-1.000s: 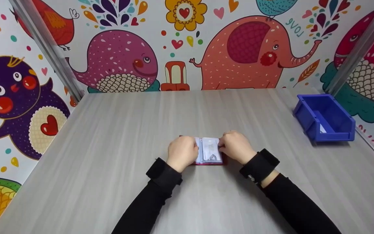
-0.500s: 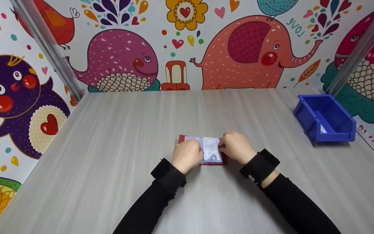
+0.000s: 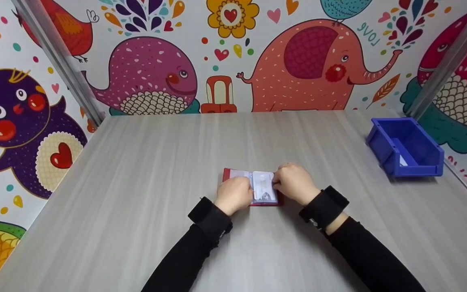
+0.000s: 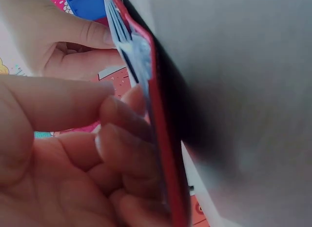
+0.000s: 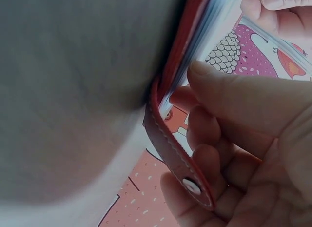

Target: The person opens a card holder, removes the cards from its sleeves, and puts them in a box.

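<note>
A red card holder (image 3: 226,174) lies opened out on the table, its clear sleeves facing up. A pale card (image 3: 263,186) shows in the right-hand half. My right hand (image 3: 296,183) pinches the sleeves at the right edge with thumb and index finger. Beside it, a strap (image 5: 173,151) with a metal snap sticks out near the curled fingers. My left hand (image 3: 234,194) has its fingers bent against the left half, covering its lower part; the thumb (image 4: 63,97) lies close to the index finger. I cannot tell whether the left fingers grip a sleeve.
A blue plastic bin (image 3: 405,148) stands at the back right of the grey wood-grain table (image 3: 156,162), with something white inside. Cartoon-printed wall panels (image 3: 217,52) and metal posts (image 3: 61,65) bound the back and sides. Both wrists wear black bands (image 3: 324,207).
My left hand has shifted slightly right and toward me, uncovering the red upper-left corner of the card holder. The right hand has stayed in place at the right edge.
</note>
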### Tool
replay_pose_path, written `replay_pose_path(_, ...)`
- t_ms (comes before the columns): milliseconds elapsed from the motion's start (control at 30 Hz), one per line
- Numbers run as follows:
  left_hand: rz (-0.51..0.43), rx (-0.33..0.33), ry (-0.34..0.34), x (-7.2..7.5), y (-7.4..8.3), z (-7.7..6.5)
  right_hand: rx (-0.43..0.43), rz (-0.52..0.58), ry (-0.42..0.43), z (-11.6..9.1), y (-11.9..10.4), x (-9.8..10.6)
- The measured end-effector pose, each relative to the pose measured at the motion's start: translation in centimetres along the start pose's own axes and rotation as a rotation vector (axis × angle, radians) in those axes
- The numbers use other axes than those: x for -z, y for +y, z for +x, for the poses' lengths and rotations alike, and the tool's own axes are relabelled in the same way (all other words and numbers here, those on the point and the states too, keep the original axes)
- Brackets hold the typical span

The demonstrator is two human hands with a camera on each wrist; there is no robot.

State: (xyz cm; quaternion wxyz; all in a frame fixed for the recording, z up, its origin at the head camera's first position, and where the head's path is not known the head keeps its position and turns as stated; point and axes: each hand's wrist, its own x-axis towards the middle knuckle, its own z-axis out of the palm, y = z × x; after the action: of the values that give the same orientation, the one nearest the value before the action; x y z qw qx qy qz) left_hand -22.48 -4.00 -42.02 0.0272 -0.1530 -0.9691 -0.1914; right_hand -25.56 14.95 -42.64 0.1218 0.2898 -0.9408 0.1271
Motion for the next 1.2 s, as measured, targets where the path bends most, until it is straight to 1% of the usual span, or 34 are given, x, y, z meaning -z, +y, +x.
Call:
replay_pose_path(200,-0.031,0.002,-0.033,0.1,-0.1,0.1,0.005,-0.001,0.003,0.0,0.0,0.0)
replay_pose_path(400,-0.045,0.003,-0.048,0.0,-0.1,0.2,0.006,-0.014,0.004,0.0,-0.1,-0.1)
replay_pose_path(633,-0.082,0.059,-0.119,0.2,0.0,0.7,0.010,-0.005,0.026,-0.1,0.1,-0.2)
replay_pose_path(933,-0.147,0.096,-0.156,0.3,-0.4,1.4,0.013,0.000,0.022,0.0,0.2,-0.3)
replay_pose_path(1200,-0.159,0.128,-0.183,0.2,-0.4,1.7,0.022,0.005,0.022,0.0,0.2,-0.3)
